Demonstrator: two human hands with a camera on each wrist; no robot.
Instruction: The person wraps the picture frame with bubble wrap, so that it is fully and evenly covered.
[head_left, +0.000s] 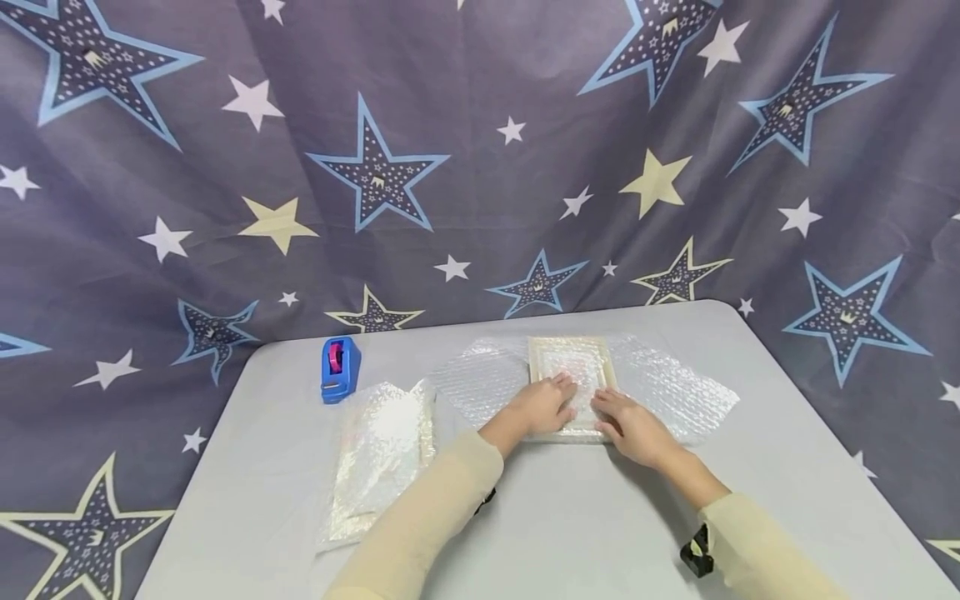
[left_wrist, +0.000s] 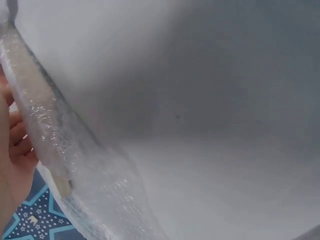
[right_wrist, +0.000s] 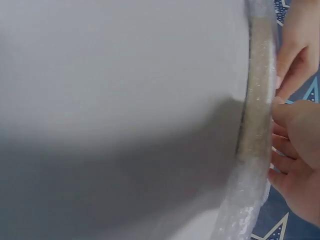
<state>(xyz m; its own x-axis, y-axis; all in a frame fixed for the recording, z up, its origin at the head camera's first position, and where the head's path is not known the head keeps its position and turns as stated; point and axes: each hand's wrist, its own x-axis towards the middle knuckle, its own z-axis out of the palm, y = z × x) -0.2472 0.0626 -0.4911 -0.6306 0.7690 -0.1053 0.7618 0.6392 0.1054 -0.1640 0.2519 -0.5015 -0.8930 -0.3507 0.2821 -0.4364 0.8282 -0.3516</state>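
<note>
With fingers loosely extended, resting left hand (head_left: 546, 406) and right hand (head_left: 636, 427) upon picture frame (head_left: 588, 367) in bubble wrap (head_left: 675, 387), directly beneath fingertips.

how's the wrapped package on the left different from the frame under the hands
The left hand and right hand rest on the frame; neither touches the package. Bubble wrap spreads wide past both sides of the frame; the package has no such wide flaps. Both lie on the table.

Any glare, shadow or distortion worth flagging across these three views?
Head: strong glare washes out part of the bubble-wrapped package on the left; left wrist: broad shadow darkens the tabletop; right wrist: dark shadow below, and the wrapped frame looks bowed, probably lens distortion.
</note>
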